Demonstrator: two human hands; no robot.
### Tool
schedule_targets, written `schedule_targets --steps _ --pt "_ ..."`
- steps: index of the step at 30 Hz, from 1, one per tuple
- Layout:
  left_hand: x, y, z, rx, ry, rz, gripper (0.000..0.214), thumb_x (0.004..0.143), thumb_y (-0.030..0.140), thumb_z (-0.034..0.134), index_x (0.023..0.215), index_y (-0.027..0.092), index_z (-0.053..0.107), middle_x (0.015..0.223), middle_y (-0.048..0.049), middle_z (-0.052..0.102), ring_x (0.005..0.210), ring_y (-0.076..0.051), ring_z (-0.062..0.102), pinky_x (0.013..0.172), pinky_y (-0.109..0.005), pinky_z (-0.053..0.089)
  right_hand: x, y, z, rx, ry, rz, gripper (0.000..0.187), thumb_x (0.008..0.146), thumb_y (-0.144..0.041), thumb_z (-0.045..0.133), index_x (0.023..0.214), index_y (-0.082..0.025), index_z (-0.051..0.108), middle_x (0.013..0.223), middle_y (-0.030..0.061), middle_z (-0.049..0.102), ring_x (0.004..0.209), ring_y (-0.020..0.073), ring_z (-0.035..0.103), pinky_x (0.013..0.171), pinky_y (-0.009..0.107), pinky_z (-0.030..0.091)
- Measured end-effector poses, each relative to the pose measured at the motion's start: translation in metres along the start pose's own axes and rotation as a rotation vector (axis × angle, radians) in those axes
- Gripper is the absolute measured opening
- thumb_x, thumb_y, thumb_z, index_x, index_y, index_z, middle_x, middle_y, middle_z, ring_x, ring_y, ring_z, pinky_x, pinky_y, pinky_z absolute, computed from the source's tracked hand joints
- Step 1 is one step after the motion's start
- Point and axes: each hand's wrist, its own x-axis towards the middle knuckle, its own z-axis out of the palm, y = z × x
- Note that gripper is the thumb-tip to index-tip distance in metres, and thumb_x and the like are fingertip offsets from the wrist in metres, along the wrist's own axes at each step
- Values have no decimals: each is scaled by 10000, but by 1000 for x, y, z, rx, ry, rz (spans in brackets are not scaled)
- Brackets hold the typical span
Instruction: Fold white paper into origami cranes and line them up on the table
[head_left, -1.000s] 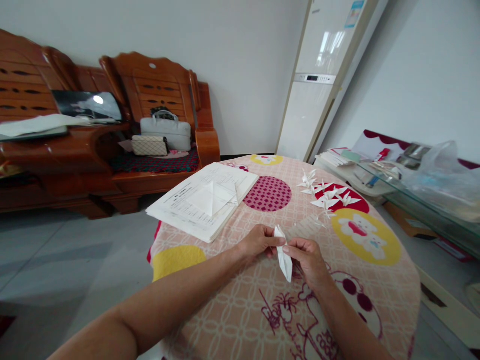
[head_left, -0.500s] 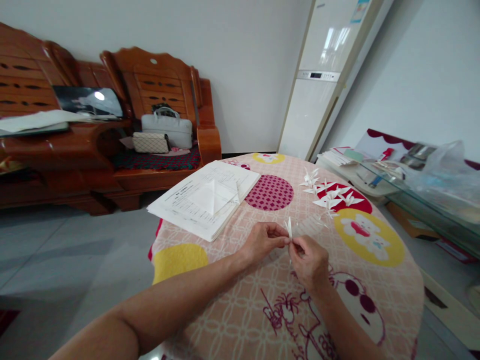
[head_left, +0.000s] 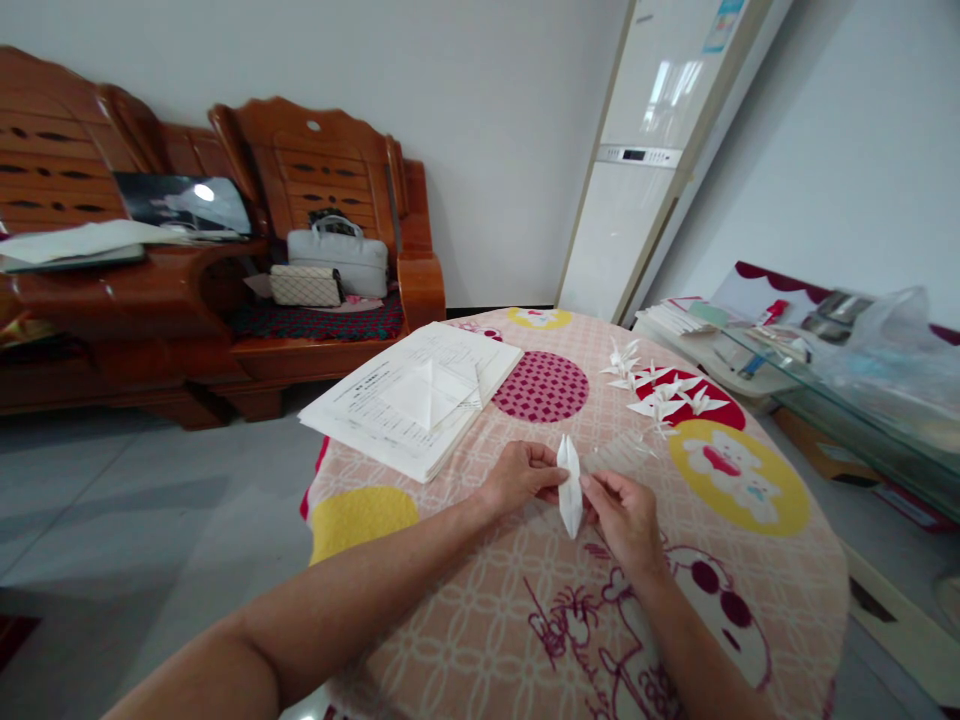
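A narrow folded piece of white paper [head_left: 570, 485] stands upright between my two hands above the round table. My left hand [head_left: 517, 478] pinches its left side with closed fingers. My right hand [head_left: 626, 515] pinches its right side, fingers also closed. Both hands hover just over the pink patterned tablecloth [head_left: 465, 600]. Several finished white paper cranes [head_left: 660, 390] lie on the cloth further back to the right. A stack of printed paper sheets [head_left: 409, 400] with a folded white square on top lies at the table's far left edge.
Wooden benches [head_left: 315, 200] stand at the back left with a grey bag [head_left: 337, 260] and a small quilted purse [head_left: 304, 287]. A tall white air conditioner [head_left: 637, 170] stands in the corner. A glass-topped shelf [head_left: 825, 370] with papers and plastic bags runs along the right.
The folded paper was turned edge-on half a second ago and now faces me broadside, held upright. Both hands stayed pinched on it and shifted only slightly.
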Motion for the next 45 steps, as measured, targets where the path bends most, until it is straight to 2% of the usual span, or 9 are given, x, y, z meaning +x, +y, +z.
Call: schedule_targets --steps 3,8,15,21,24,28,33,38,45 --pt "0 0 -1 27 -11 -24 282 603 273 773 745 76 630 638 -41 664 536 -115 616 544 -232 508 3 3 1 232 -145 181 354 787 -486 623 643 -163 614 463 -12 553 380 103 457 362 207 302" --pt "1 -2 -2 65 -16 -40 251 620 209 741 796 65 634 629 -44 668 500 -108 602 507 -218 489 1 -2 2 361 -224 342 336 721 -447 671 578 -156 583 433 -17 560 285 61 394 288 173 226" --pt "-7 -3 2 270 42 -2 351 688 116 650 1022 113 540 530 31 619 420 -129 584 444 -219 467 -1 -5 3 264 -196 419 288 700 -376 644 526 -163 557 396 -26 543 262 60 413 270 158 195" --pt "-8 -8 0 552 23 40 442 695 115 606 1125 155 516 509 58 583 449 -143 567 469 -225 416 0 1 4 68 -226 398 262 709 -297 602 485 -174 544 411 -19 568 257 71 441 284 170 258" --pt "-8 -8 0 792 51 189 405 656 119 651 1049 169 567 550 60 563 516 -131 543 526 -229 382 1 0 4 -103 -244 336 250 723 -286 589 495 -189 555 393 -15 561 265 94 451 304 198 282" --pt "-10 -9 -3 952 31 361 364 653 103 663 1002 158 574 758 17 593 633 -119 533 588 -222 391 0 -2 2 -288 -149 130 138 700 -248 625 574 -196 600 457 -2 597 396 136 536 412 230 343" --pt "-10 -9 -11 1056 -272 561 123 808 88 551 808 149 659 816 -37 625 789 -139 579 731 -232 432 -3 1 -2 -372 -209 -116 150 757 -215 554 715 -198 697 528 6 626 465 146 537 481 246 341" --pt "-16 4 -20 1121 -450 620 261 776 52 535 957 154 692 966 -78 652 896 -166 605 802 -249 457 -3 9 -13 -420 -299 -265 281 765 -158 502 799 -209 776 662 27 714 577 162 606 559 245 382" --pt "-23 6 -21 1273 -483 665 322 740 138 614 1061 154 644 1057 -97 622 959 -203 595 839 -275 477 -3 6 -21 -356 -353 -290 295 736 -137 535 855 -223 791 676 9 732 588 156 609 565 231 393"
